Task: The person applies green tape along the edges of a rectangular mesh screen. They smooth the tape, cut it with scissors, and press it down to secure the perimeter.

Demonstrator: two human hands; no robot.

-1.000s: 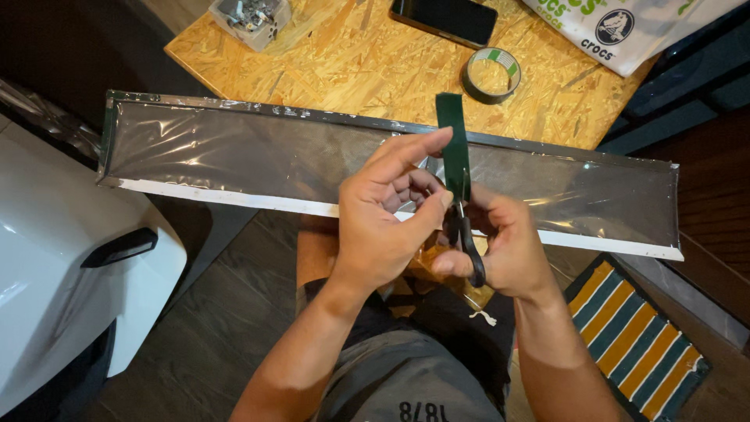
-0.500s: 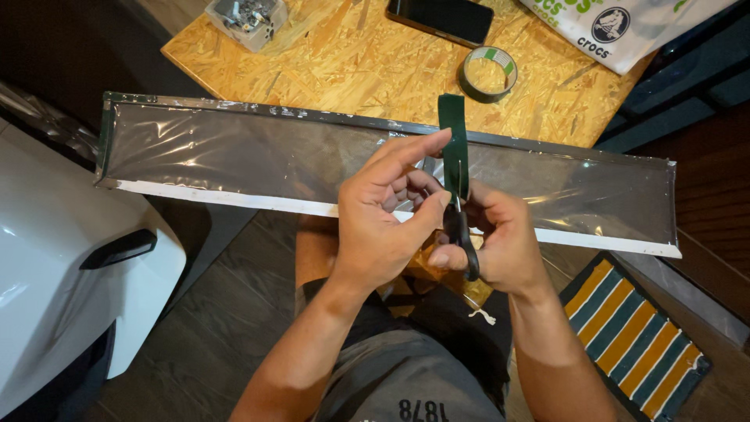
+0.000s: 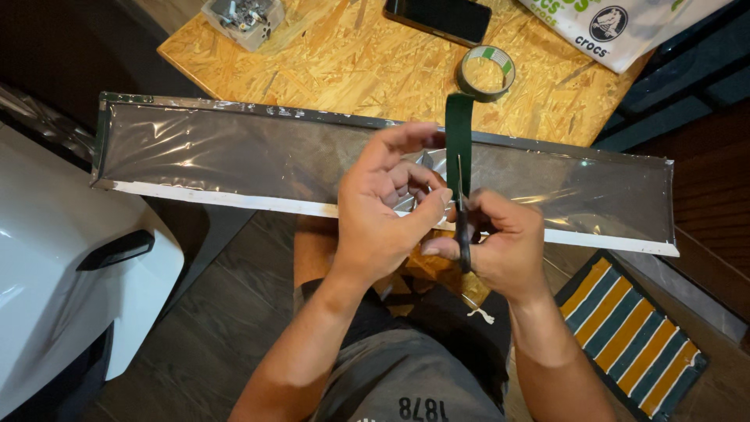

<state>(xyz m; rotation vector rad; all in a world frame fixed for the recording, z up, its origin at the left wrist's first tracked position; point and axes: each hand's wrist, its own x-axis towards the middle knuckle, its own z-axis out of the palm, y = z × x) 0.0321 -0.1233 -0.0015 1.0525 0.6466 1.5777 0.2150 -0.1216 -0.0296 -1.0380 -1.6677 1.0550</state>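
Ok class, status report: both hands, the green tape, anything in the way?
Left hand pinching green tape strip. Right hand working scissors at the strip. Nothing blocking.

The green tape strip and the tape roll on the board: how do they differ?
The green tape strip is pulled out flat and straight over the plastic-covered panel; the tape roll is wound in a ring and lies on the wooden board. The strip runs to the hands, where scissors meet it; the roll lies untouched. Both are green.
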